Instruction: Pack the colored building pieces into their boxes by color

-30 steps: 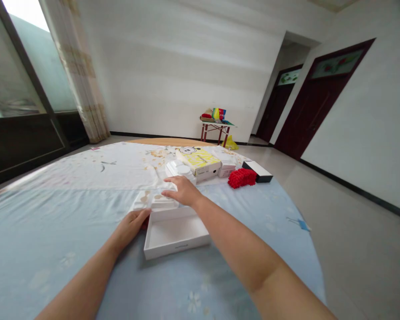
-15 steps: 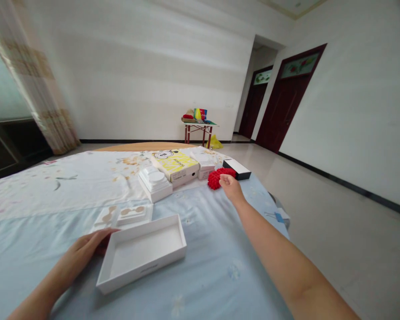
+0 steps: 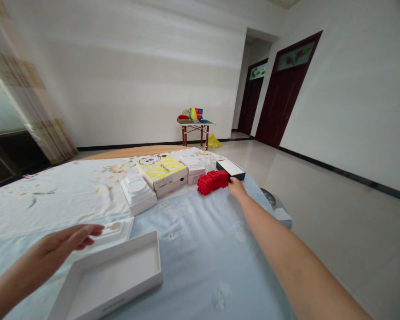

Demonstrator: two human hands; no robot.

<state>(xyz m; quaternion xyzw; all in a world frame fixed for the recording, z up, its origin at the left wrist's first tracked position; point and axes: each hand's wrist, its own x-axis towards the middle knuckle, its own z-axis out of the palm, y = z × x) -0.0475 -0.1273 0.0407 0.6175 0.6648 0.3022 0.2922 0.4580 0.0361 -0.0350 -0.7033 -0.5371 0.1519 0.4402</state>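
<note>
My left hand (image 3: 71,240) is lifted above a white tray insert with tan shapes (image 3: 115,227), its fingers loosely bent and nothing between them. Just below it, a shallow white box tray (image 3: 120,273) lies with its hollow side up. My right hand (image 3: 237,188) reaches far across the table, fingers closed at the near corner of a black-and-white box (image 3: 231,168). Its fingertips are partly hidden. Left of those fingers rests a fuzzy red bundle (image 3: 212,182), apart from the hand.
Beyond lie a yellow-and-white cartoon box (image 3: 163,173), a stepped white box (image 3: 138,195) and smaller white boxes (image 3: 194,169). A round object (image 3: 269,198) sits past the right table edge. A small table (image 3: 196,124) with colourful items stands by the wall.
My right hand has left the red bundle and shifted right to the black-and-white box. My left hand has risen off the table beside the white tray. The view has moved slightly.
</note>
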